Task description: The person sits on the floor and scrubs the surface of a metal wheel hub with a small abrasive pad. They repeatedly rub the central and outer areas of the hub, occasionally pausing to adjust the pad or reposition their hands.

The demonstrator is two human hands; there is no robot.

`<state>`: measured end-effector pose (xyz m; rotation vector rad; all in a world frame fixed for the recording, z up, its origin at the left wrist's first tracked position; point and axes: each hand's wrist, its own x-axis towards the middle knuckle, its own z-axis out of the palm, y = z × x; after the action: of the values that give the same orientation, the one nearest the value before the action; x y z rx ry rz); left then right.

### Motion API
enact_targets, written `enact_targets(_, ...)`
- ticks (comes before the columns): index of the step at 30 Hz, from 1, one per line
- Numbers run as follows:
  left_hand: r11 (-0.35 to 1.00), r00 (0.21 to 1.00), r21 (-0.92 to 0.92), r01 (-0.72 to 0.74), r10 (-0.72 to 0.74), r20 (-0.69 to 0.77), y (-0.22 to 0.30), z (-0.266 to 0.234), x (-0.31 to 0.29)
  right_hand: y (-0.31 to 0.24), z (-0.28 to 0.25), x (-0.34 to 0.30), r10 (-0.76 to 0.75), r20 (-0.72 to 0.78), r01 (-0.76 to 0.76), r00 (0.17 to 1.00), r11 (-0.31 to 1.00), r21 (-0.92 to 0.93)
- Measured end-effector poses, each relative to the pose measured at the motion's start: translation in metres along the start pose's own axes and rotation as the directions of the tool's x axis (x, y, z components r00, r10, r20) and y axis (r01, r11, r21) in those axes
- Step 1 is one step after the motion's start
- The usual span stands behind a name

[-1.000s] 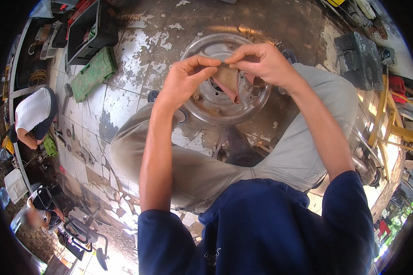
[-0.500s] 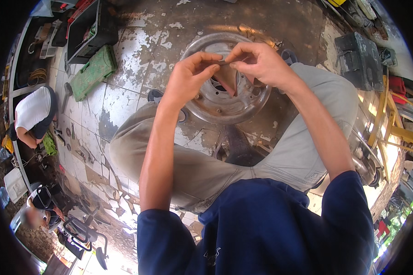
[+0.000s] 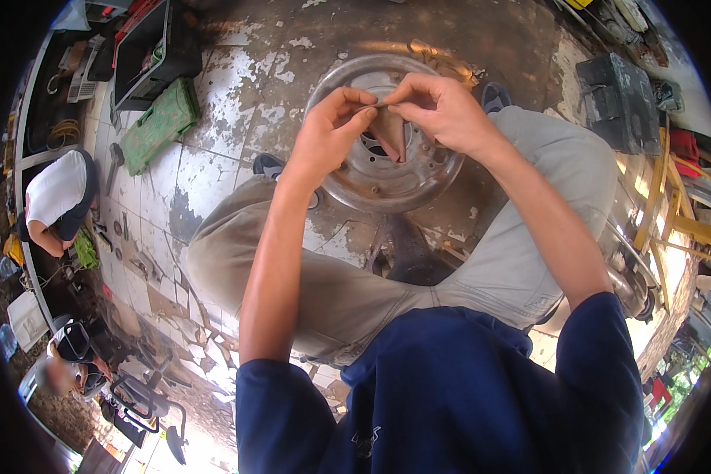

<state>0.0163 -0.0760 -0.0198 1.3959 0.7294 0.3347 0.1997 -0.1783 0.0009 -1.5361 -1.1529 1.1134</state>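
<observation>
Over a bare metal wheel rim (image 3: 351,180), I hold a folded brownish sheet (image 3: 389,133) that looks like sandpaper. My left hand (image 3: 329,130) pinches its upper edge between thumb and fingertips. The same edge is pinched by my right hand (image 3: 444,110), close to the left fingertips. Below the fingers the sheet hangs in a narrowing fold, with a reddish edge toward the bottom. The rim lies between my bent legs, its centre partly covered by the sheet and hands.
To the left are a green case (image 3: 162,126), a black crate (image 3: 146,59) and a hammer (image 3: 114,167) on cracked tiles. A dark toolbox (image 3: 618,103) stands at right, near a yellow wooden frame (image 3: 671,213). Another person (image 3: 59,189) bends at far left; one more is lower left.
Both hands keep their pinch on the sheet and have shifted slightly. The sheet's hanging fold looks narrower, and the part below my right hand no longer shows.
</observation>
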Motion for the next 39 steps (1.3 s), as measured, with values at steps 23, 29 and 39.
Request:
enact_targets(23, 0.993, 0.994, -0.073, 0.09, -0.085, 0.067, 0.01, -0.016, -0.007, -0.006, -0.013, -0.001, -0.106, 0.127, 0.107, 0.986, 0.994, 0.003)
enact_targets(29, 0.997, 0.997, -0.044, 0.059, -0.057, 0.051, 0.01, -0.013, -0.007, -0.006, -0.006, -0.001, -0.02, 0.058, 0.021, 0.998, 1.0, -0.017)
enact_targets(39, 0.992, 0.996, -0.094, 0.081, -0.076, 0.053, 0.0, -0.006, -0.001, 0.006, 0.004, -0.002, -0.349, 0.006, 0.329, 0.937, 0.876, -0.353)
